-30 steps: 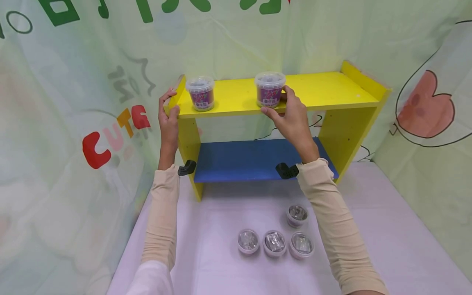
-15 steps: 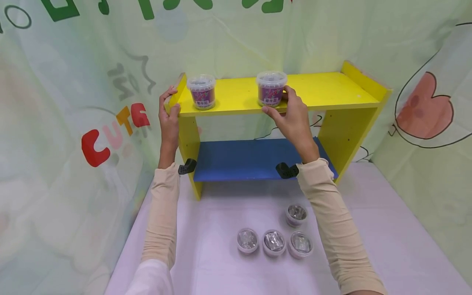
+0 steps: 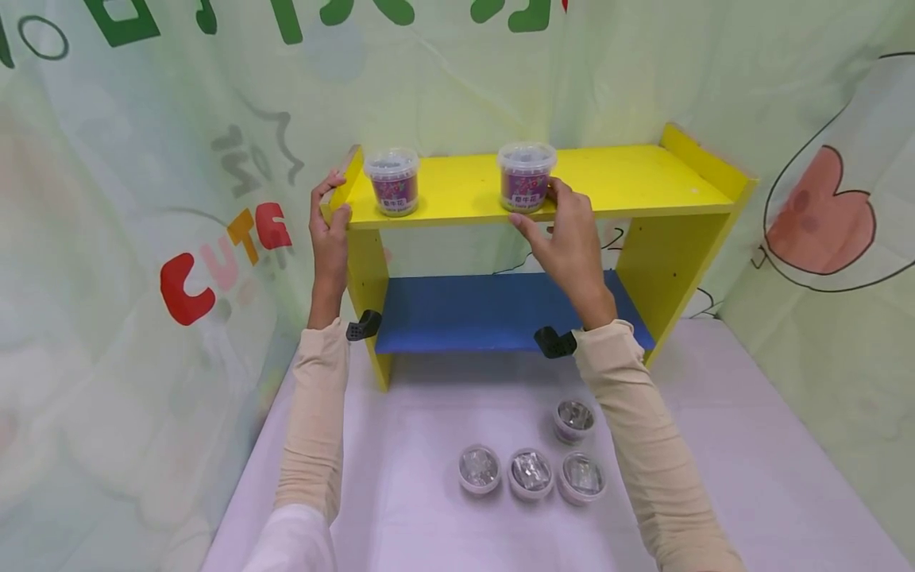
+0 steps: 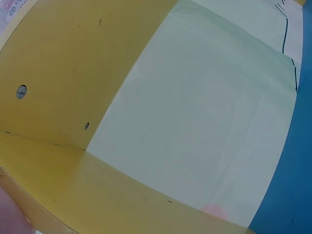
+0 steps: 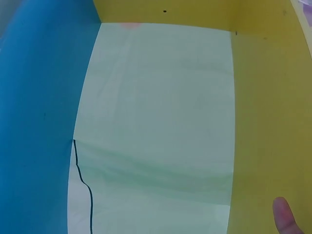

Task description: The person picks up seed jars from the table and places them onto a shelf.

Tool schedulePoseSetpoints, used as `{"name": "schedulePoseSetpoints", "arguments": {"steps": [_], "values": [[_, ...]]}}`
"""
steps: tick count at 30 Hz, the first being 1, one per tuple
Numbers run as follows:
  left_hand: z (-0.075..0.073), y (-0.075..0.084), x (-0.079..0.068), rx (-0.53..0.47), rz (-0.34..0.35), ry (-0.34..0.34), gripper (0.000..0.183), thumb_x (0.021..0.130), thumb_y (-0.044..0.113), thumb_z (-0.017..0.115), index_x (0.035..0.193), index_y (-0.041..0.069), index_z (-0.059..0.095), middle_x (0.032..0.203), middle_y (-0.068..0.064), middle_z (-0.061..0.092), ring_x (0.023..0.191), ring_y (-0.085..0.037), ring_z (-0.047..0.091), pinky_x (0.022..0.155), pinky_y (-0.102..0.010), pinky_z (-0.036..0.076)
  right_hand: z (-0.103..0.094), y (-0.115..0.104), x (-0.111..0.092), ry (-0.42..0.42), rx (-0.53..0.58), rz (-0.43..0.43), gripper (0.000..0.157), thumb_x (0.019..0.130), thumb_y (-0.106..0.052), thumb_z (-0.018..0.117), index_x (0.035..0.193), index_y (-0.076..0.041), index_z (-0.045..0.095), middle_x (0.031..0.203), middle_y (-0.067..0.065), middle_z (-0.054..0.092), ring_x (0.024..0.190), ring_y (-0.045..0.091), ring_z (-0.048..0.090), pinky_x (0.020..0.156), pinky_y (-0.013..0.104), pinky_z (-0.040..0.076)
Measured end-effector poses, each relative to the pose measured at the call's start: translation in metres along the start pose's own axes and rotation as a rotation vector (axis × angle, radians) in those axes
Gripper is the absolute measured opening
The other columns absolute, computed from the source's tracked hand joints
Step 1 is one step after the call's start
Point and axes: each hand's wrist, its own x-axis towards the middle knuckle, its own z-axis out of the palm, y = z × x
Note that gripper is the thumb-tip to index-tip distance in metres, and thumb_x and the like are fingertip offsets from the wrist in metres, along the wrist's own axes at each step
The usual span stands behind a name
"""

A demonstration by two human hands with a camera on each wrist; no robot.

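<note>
Two small plastic tubs with clear lids and purple flower labels stand upright on the yellow top board of a shelf unit (image 3: 457, 171). At the board's left end is one tub (image 3: 394, 183); beside it my left hand (image 3: 329, 234) grips the raised end piece, thumb at the front. Near the middle, my right hand (image 3: 565, 238) holds the other tub (image 3: 526, 178) low on its right side, its fingers partly hidden behind it. The thumb lies by the tub's base at the board's front edge. The right wrist view catches only a thumb tip (image 5: 282, 212).
Below the top board runs a blue lower shelf (image 3: 486, 310). On the white tabletop (image 3: 422, 524) in front sit several more lidded tubs (image 3: 530, 474), silvery packets showing through their lids. A printed cloth backdrop (image 3: 443, 79) hangs behind and at both sides.
The head view shifts slightly. Both hands and both tubs on the top board keep nearly the same places; the right thumb sits a touch lower against the board's edge.
</note>
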Motion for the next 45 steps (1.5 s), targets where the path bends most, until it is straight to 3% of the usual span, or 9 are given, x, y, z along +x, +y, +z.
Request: {"name": "schedulePoseSetpoints", "arguments": {"steps": [7,14,16,20,26,45], "values": [[0.0,0.002,-0.002,-0.005,0.001,-0.002,0.037,0.095,0.007,0.041,0.131,0.01,0.047,0.154,0.001,0.036,0.139,-0.009,0.036,0.094,-0.017,0.05,0.002,0.004,-0.007,0.034,-0.086,-0.019,0.069,0.093,-0.034,0.064,0.148,-0.002,0.037,0.145,0.016,0.05,0.137,0.03,0.036,0.099,0.05,0.047],[0.005,0.024,-0.011,0.004,-0.01,-0.018,0.041,0.094,0.004,0.039,0.135,-0.002,0.041,0.157,-0.011,0.032,0.141,-0.014,0.036,0.093,-0.015,0.049,0.002,0.005,-0.011,0.053,-0.114,-0.028,0.067,0.093,-0.033,0.064,0.148,-0.003,0.037,0.145,0.015,0.051,0.137,0.029,0.035,0.106,0.053,0.042],[0.006,0.024,-0.01,0.001,-0.007,-0.021,0.041,0.094,0.003,0.039,0.135,-0.003,0.04,0.157,-0.011,0.031,0.14,-0.016,0.036,0.091,-0.015,0.05,0.002,0.006,-0.011,0.058,-0.117,-0.033,0.067,0.093,-0.033,0.064,0.147,-0.004,0.037,0.145,0.015,0.051,0.137,0.029,0.035,0.106,0.052,0.042],[0.003,0.013,-0.005,-0.017,-0.006,-0.015,0.039,0.094,0.004,0.04,0.132,0.004,0.045,0.156,-0.007,0.034,0.139,-0.013,0.037,0.087,-0.015,0.05,0.003,0.008,-0.014,0.064,-0.125,-0.043,0.066,0.093,-0.032,0.063,0.148,-0.005,0.036,0.145,0.014,0.05,0.138,0.029,0.034,0.106,0.052,0.042],[0.001,0.002,0.0,-0.021,0.003,0.001,0.037,0.094,0.006,0.04,0.129,0.014,0.05,0.152,0.001,0.038,0.138,-0.006,0.036,0.092,-0.016,0.05,0.003,0.008,-0.016,0.067,-0.133,-0.067,0.065,0.094,-0.029,0.063,0.148,-0.005,0.035,0.145,0.014,0.049,0.139,0.028,0.033,0.106,0.052,0.043],[0.001,0.0,0.0,0.001,0.005,0.016,0.036,0.093,0.007,0.041,0.126,0.015,0.051,0.151,0.002,0.039,0.139,-0.005,0.035,0.105,-0.022,0.044,0.004,0.01,-0.018,0.06,-0.165,-0.1,0.065,0.094,-0.029,0.063,0.147,-0.004,0.036,0.145,0.015,0.046,0.14,0.029,0.031,0.105,0.052,0.044]]}}
